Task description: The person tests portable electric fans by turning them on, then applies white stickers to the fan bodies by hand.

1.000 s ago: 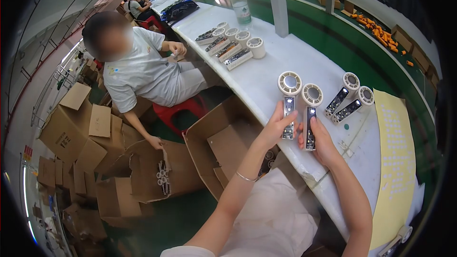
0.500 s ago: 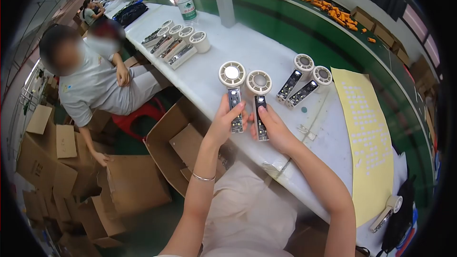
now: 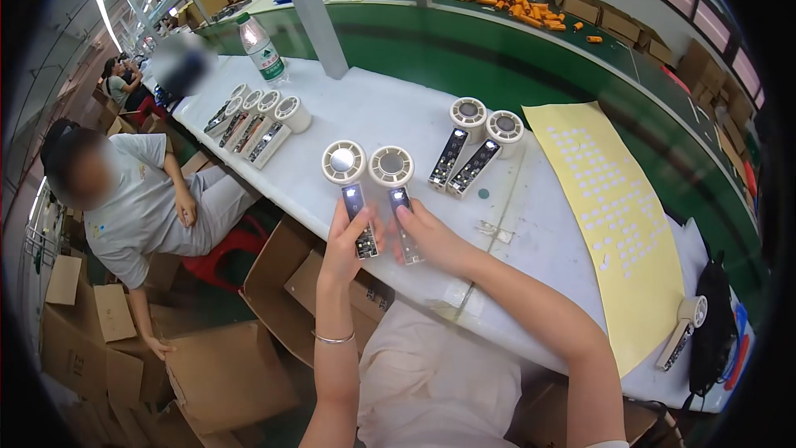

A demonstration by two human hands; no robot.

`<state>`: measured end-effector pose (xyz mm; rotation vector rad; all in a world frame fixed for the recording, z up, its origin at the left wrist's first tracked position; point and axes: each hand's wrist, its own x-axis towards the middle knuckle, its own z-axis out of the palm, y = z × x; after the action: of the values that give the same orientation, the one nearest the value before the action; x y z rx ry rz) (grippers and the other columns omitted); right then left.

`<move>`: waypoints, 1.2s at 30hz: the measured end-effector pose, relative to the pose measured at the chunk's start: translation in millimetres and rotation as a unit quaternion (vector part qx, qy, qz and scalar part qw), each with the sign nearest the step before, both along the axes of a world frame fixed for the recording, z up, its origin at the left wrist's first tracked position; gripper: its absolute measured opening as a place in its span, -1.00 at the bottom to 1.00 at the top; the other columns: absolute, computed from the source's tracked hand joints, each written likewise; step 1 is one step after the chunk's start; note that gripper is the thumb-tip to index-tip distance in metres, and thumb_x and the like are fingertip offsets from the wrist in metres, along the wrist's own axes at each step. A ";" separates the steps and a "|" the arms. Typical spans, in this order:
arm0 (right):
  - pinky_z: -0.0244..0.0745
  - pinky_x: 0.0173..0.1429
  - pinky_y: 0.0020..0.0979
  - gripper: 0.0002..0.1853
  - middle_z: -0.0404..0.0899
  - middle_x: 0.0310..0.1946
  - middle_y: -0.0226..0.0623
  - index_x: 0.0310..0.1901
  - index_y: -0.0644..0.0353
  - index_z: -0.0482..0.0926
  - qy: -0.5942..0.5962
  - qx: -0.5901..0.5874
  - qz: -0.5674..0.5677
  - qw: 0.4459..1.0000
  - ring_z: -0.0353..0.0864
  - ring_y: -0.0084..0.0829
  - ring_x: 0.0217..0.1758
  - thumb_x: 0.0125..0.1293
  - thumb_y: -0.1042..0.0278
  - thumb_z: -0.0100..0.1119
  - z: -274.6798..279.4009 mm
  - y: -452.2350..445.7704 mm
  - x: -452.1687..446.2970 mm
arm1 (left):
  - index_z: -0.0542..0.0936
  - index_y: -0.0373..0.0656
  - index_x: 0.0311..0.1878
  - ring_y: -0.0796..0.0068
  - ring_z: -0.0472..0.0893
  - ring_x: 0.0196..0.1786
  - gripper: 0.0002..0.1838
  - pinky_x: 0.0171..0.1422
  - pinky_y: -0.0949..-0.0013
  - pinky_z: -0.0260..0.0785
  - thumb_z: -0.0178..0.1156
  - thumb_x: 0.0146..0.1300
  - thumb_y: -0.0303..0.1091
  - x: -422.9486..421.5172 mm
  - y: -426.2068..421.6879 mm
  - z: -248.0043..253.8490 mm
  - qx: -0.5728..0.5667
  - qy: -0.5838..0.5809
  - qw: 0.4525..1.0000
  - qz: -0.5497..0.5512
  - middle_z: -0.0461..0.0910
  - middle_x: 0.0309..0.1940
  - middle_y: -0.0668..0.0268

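Note:
My left hand (image 3: pixel 345 242) is wrapped round the handle of a white device with a round vented head (image 3: pixel 343 162), its thumb on the exposed circuit board. In my right hand (image 3: pixel 429 236) is a similar device (image 3: pixel 391 166), held by its handle close beside the first. Both heads point away from me over the near edge of the white table (image 3: pixel 398 108). Two more such devices (image 3: pixel 468 116) (image 3: pixel 503 127) lie side by side beyond my right hand. Further left, a row of several devices (image 3: pixel 267 143) rests on the table.
A yellow sheet with white round stickers (image 3: pixel 572 149) covers the right side. One device (image 3: pixel 681 333) lies near a black item (image 3: pixel 713 323). A bottle (image 3: pixel 261 50) stands at the back left. A seated co-worker (image 3: pixel 137 174) touches a cardboard box (image 3: pixel 228 373). An open carton (image 3: pixel 278 282) is below.
The view has swung right, so the table's contents appear further left. Both hands still hold their devices. The co-worker's box has tilted, hiding the devices inside it.

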<state>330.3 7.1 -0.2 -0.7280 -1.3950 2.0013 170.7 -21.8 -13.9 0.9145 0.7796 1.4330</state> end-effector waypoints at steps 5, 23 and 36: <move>0.38 -0.27 -0.48 -0.66 0.39 -0.36 -0.29 -0.10 0.21 0.21 0.006 0.001 0.016 1.000 0.43 -0.52 -0.43 0.43 0.07 -0.39 -0.3 1.1 -0.4 | 0.20 -0.26 0.11 0.51 0.40 -0.48 -0.64 -0.52 0.48 0.29 -0.07 0.31 -0.34 -1.1 0.8 -0.3 -0.001 0.007 1.000 0.002 0.32 -0.33 0.27; 0.47 -0.46 -0.46 -0.69 0.41 -0.43 -0.23 -0.16 0.27 0.15 0.053 -0.009 -0.109 0.993 0.47 -0.48 -0.53 0.41 0.13 -0.25 -6.9 0.9 -24.9 | 0.27 -0.18 0.01 0.57 0.45 -0.50 -0.67 -0.51 0.48 0.33 0.05 0.24 -0.29 -6.4 16.8 12.2 -0.055 -0.023 0.997 -0.040 0.41 -0.47 0.34; 0.22 0.20 -0.30 -0.40 0.31 0.04 0.22 0.05 0.58 0.16 -0.090 0.130 -0.390 0.907 0.36 -0.05 0.13 0.28 0.09 -0.07 -46.8 123.1 -69.4 | 0.52 -0.34 -0.13 0.60 0.55 -0.33 -0.73 -0.29 0.53 0.41 0.08 0.23 -0.32 -14.8 136.3 18.1 -0.060 0.157 0.986 0.001 0.58 -0.34 0.30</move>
<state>260.9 130.2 -46.9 -1.1421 -1.1681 1.1244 155.9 114.5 4.2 1.0597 1.0891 1.2425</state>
